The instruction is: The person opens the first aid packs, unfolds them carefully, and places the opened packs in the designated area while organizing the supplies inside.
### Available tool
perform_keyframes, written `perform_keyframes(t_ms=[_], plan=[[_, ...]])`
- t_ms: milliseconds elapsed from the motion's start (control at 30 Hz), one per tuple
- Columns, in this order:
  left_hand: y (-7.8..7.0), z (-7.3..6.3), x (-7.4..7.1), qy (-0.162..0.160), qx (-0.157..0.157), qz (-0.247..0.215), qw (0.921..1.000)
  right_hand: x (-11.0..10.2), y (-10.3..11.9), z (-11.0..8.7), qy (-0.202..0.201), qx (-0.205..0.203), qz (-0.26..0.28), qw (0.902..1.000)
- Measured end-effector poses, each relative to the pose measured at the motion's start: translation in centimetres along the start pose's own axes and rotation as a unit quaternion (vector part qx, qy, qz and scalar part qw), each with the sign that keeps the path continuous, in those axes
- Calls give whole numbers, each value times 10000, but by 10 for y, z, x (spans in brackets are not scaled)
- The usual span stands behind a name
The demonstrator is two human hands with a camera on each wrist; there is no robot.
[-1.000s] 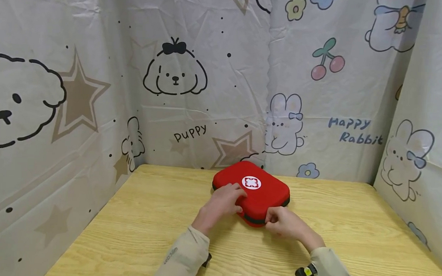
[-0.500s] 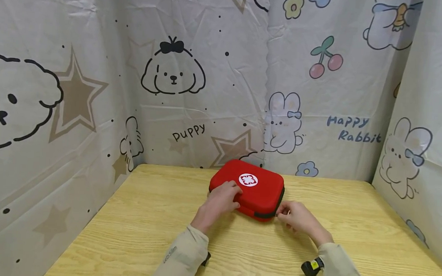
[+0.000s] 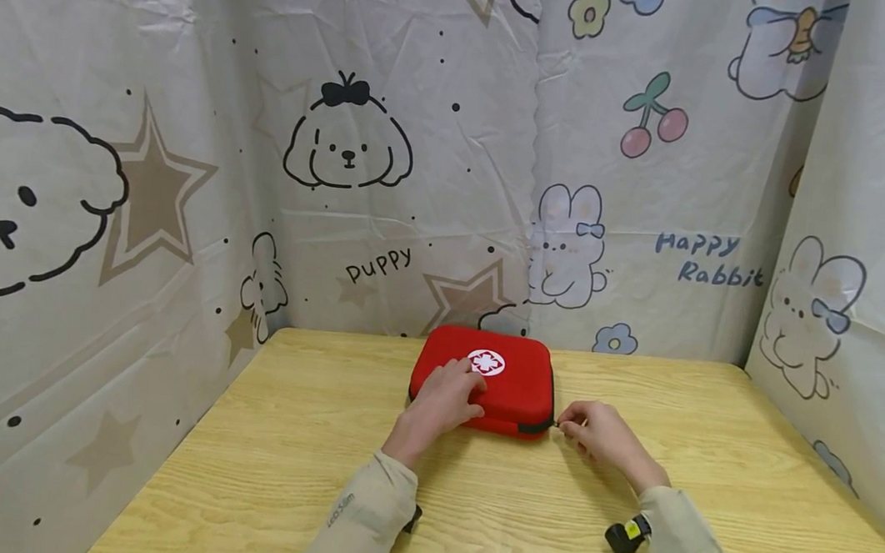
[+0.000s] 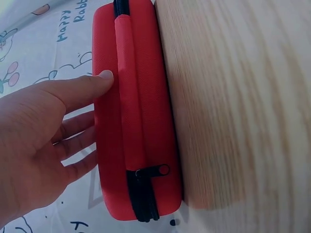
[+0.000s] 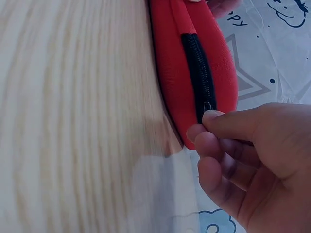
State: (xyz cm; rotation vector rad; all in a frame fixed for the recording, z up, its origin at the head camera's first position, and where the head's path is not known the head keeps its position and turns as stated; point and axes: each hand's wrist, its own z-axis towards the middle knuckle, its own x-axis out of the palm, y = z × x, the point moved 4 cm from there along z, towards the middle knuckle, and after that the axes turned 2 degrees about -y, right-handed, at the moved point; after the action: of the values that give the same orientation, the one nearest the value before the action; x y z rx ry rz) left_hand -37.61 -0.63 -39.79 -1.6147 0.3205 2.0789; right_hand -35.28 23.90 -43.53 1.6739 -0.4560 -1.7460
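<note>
A red zippered first-aid case (image 3: 515,389) with a white round emblem lies flat on the table, its front side toward me. My left hand (image 3: 442,402) rests on the lid's left front part. In the left wrist view its thumb (image 4: 104,80) touches the lid's front edge, and the other fingers reach over the top. At the case's right front corner, my right hand (image 3: 603,435) pinches a zipper pull, mostly covered by thumb and forefinger. A stretch of black zipper (image 5: 200,68) shows beside it. Another zipper pull (image 4: 158,170) hangs at the front's left end.
The light wooden table (image 3: 312,470) reaches back to a printed cloth (image 3: 448,168) that stands around it on the back and sides. A black wrist camera (image 3: 626,537) sits below my right wrist.
The case has turned counterclockwise, so its front now faces me more squarely. My right hand has moved right with the corner, still at the zipper. The left hand has stayed on the lid.
</note>
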Motion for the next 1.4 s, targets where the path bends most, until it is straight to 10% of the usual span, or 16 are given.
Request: perform_keyframes(t_ms=[867,1400], plan=[[-3,-2,-1,-252,234,481,9983,16,23,-4,1263,-880,653,9859],[0,2,-1,-39,342,357,9988,15,39,-1,381,-800,11,9961]])
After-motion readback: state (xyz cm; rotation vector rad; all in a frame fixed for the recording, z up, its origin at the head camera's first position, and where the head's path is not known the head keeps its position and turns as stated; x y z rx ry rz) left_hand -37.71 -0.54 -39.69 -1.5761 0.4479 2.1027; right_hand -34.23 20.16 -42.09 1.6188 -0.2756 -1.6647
